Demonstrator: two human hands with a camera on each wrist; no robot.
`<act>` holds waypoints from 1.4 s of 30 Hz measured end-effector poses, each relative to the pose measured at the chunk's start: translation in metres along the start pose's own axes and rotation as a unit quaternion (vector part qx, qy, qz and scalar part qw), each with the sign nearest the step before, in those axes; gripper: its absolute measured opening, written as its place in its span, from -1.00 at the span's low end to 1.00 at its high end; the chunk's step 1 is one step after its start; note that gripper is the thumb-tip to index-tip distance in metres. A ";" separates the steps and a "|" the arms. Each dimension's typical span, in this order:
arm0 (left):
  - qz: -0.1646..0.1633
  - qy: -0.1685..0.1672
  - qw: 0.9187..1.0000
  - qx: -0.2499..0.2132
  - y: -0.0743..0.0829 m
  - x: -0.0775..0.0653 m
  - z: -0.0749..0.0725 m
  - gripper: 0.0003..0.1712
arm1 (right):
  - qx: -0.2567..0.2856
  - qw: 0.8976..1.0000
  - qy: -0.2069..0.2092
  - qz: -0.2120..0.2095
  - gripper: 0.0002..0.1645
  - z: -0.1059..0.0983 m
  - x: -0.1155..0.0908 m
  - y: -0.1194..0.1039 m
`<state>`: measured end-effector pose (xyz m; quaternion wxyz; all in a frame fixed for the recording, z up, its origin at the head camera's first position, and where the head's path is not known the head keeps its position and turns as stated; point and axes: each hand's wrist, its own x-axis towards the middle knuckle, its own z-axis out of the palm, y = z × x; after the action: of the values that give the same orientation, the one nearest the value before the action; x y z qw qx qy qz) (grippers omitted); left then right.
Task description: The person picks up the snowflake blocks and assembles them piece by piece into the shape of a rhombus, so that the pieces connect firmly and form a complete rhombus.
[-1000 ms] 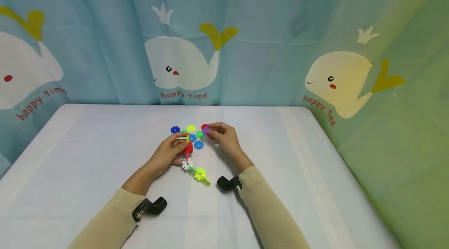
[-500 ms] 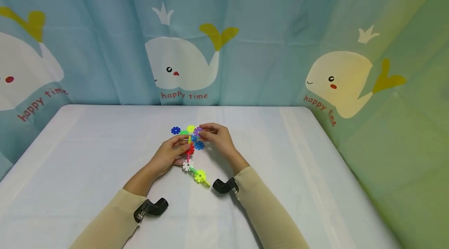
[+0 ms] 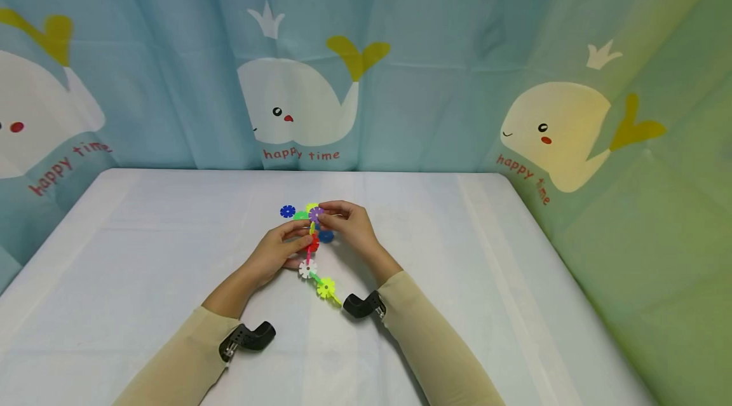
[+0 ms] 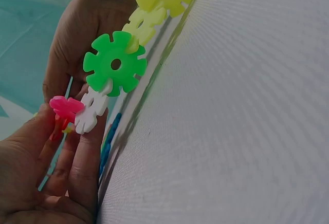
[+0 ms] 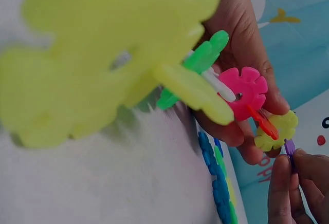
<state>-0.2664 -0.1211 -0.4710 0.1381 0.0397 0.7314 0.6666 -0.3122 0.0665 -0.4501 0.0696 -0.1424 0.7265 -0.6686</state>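
My left hand (image 3: 277,247) pinches the upper part of a chain of slotted plastic snowflake discs. In the right wrist view, a yellow disc (image 5: 286,125) heads the chain beyond a red disc (image 5: 263,123) and a pink disc (image 5: 252,82). A white disc (image 3: 307,269), a green disc (image 4: 101,63) and two yellow discs, one at the tail (image 3: 326,292), trail toward me. Between thumb and fingertips, my right hand (image 3: 351,222) holds a purple disc (image 5: 289,149) edge-on, right at the rim of the head yellow disc.
Loose discs lie on the white table (image 3: 171,253) behind the hands: dark blue (image 3: 288,211), green (image 3: 300,216), yellow (image 3: 311,206) and blue (image 3: 326,237). Black wrist cameras (image 3: 361,305) jut inward from both sleeves. A whale-print curtain (image 3: 423,107) stands behind the table.
The right hand has carried the purple disc left, from the loose discs to the chain's top end. The left hand stays nearly in place with the chain.
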 end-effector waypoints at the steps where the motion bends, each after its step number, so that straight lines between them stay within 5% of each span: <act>1: 0.001 -0.001 1.000 0.000 0.000 0.000 0.000 -0.37 | -0.001 1.000 -0.005 0.004 -0.63 0.000 0.000 0.000; 20: 0.008 -0.006 0.999 -0.033 -0.002 0.002 -0.002 -0.26 | -0.005 1.000 -0.001 0.001 -0.69 0.003 0.000 0.001; 42: 0.032 -0.001 0.999 0.001 -0.003 0.003 -0.001 -0.29 | -0.006 1.000 -0.011 0.012 -0.73 0.003 0.000 0.003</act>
<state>-0.2686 -0.1215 -0.4740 0.1170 0.0635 0.7305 0.6699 -0.3120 0.0643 -0.4533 0.0846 -0.1413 0.7313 -0.6619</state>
